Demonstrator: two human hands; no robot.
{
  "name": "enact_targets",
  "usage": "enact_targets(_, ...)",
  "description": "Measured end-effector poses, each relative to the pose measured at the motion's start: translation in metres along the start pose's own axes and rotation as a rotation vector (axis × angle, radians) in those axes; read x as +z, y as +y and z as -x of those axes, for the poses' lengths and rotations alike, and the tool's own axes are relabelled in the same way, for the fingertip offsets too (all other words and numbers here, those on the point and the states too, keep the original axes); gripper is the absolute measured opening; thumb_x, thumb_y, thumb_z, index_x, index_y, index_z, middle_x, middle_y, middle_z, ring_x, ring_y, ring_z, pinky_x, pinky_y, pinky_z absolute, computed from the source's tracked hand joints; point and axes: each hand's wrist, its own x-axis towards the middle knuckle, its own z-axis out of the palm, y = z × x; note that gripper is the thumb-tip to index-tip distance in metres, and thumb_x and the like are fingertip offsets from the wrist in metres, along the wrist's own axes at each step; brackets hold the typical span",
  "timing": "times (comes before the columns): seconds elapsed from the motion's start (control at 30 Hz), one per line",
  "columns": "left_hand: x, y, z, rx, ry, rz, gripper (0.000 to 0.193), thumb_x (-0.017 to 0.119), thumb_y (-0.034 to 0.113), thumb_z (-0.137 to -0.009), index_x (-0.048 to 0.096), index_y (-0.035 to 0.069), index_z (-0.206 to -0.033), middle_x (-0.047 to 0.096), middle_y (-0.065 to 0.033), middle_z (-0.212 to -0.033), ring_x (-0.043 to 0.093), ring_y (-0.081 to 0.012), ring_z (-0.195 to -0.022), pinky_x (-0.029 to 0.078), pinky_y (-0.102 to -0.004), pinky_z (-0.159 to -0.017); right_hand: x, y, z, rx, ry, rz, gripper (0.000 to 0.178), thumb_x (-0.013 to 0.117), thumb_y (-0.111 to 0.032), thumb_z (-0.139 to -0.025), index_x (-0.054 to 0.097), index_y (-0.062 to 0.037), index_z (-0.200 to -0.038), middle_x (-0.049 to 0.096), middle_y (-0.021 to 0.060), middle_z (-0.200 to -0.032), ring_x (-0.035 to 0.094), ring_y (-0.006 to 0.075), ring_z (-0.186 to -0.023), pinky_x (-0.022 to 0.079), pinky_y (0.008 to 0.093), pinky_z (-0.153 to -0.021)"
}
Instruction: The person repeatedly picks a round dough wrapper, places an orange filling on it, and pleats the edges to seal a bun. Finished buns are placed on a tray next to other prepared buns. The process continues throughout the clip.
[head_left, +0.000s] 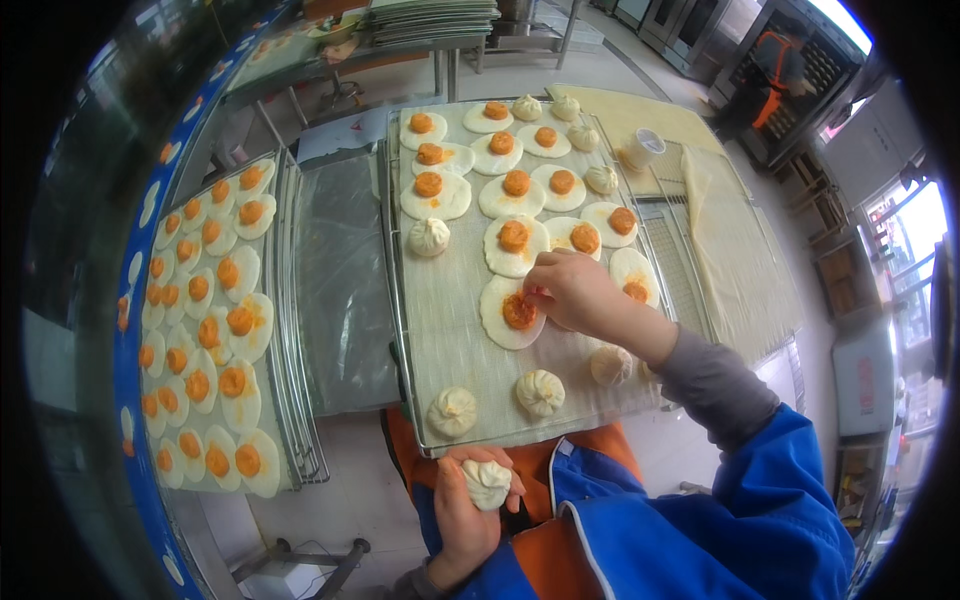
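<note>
My left hand (pixel 462 522) is below the near edge of the wire rack, its fingers wrapped round a pleated white bun (pixel 487 486). Over the cloth-lined rack, my right hand (pixel 572 290) has its fingers drawn together at a round dough wrapper (pixel 496 327) with orange filling (pixel 519 311). Its fingertips are beside the filling; whether they grip the dough or the filling is hidden. More filled flat wrappers (pixel 512 246) lie in rows beyond. Pleated buns (pixel 541 393) sit along the rack's near side, with another bun (pixel 429 237) at the left edge.
At left, a second rack (pixel 286 440) carries many flat wrappers with filling beside a blue-edged strip (pixel 141 350). A white cup (pixel 648 143) and folded cloth (pixel 725 230) are at right. Stacked trays (pixel 430 22) stand behind. A co-worker (pixel 775 75) is at a far-right rack.
</note>
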Motion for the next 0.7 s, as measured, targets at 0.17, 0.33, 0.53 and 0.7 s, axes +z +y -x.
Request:
enact_targets(0.17,0.0,0.005,-0.005,0.018,0.016,0.016,0.049,0.029,0.048,-0.113,0.052,0.005,-0.111,0.061,-0.018,-0.104,0.065,-0.0234,-0.073,0.052,-0.0333,-0.058,-0.002,0.003,0.003,0.097,-0.007,-0.204,0.009,0.071,-0.015,-0.087,0.075,-0.008,-0.092,0.067,0.0083,-0.09,0.066,0.0294,-0.092,0.054,0.042,-0.076)
enact_targets(0.33,0.004,0.004,-0.006,-0.01,-0.021,-0.014,0.05,0.03,0.049,-0.113,0.052,0.004,-0.111,0.061,-0.0182,-0.105,0.066,-0.0237,-0.075,0.052,-0.0339,-0.059,0.013,0.0,-0.007,0.033,0.023,-0.074,0.009,0.071,-0.015,-0.087,0.075,-0.0086,-0.092,0.067,0.0081,-0.089,0.066,0.03,-0.091,0.054,0.0422,-0.075)
enact_targets(0.53,0.005,0.007,-0.006,-0.04,0.006,-0.011,0.052,0.031,0.051,-0.112,0.053,0.004,-0.113,0.061,-0.0183,-0.106,0.066,-0.0238,-0.075,0.052,-0.0341,-0.059,0.003,0.0,-0.012,0.072,-0.006,-0.239,0.012,0.073,-0.016,-0.09,0.074,-0.0049,-0.094,0.07,0.0064,-0.087,0.067,0.0213,-0.084,0.054,0.0358,-0.073)
enact_targets(0.7,0.008,0.024,-0.014,0.014,0.022,-0.008,0.053,0.031,0.054,-0.112,0.053,0.006,-0.112,0.061,-0.018,-0.102,0.066,-0.0239,-0.074,0.052,-0.0338,-0.058,-0.014,-0.006,-0.036,0.212,-0.067,-0.631,0.019,0.074,-0.021,-0.097,0.074,-0.0028,-0.097,0.073,0.0031,-0.088,0.063,0.0086,-0.083,0.053,0.0275,-0.077)
